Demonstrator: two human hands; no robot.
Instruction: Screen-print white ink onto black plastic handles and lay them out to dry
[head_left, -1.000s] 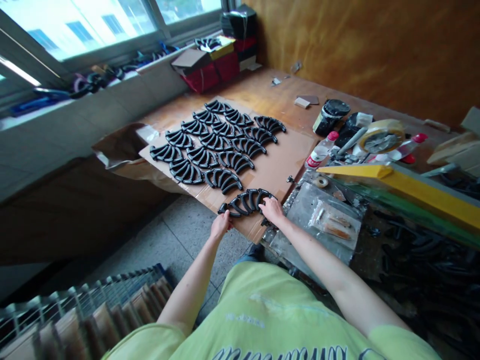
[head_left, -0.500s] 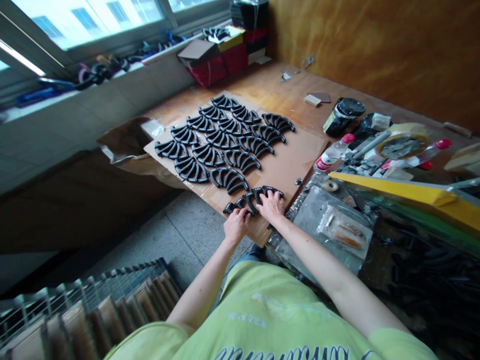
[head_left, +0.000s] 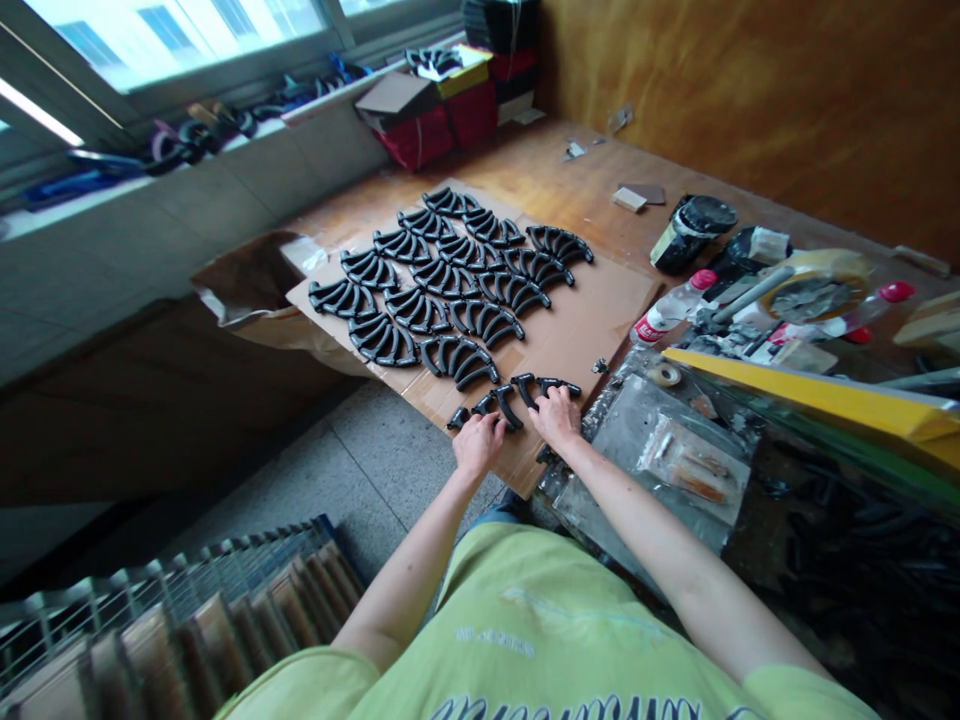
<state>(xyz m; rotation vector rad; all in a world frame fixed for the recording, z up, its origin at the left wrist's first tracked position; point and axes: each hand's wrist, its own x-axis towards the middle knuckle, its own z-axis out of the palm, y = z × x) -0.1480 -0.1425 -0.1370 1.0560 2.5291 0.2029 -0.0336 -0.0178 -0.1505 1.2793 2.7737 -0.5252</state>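
Wooden surface [head_left: 540, 170] set under window [head_left: 187, 25], orange wall [head_left: 750, 90] behind. Cardboard sheet [head_left: 585, 310] covered with rows of black curved parts. Nearest curved parts [head_left: 510, 400] at sheet's front edge pressed under left hand [head_left: 478, 443] and right hand [head_left: 556, 415]; grip flat, fingers spread. Bottle label [head_left: 645, 327] red, unreadable.

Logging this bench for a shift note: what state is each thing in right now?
Left hand: palm down on the near black pieces.
Right hand: palm down, same pieces.
Other black pieces: laid in rows on cardboard.
Bottle: lying down, red cap on.
Tape roll: lying flat.
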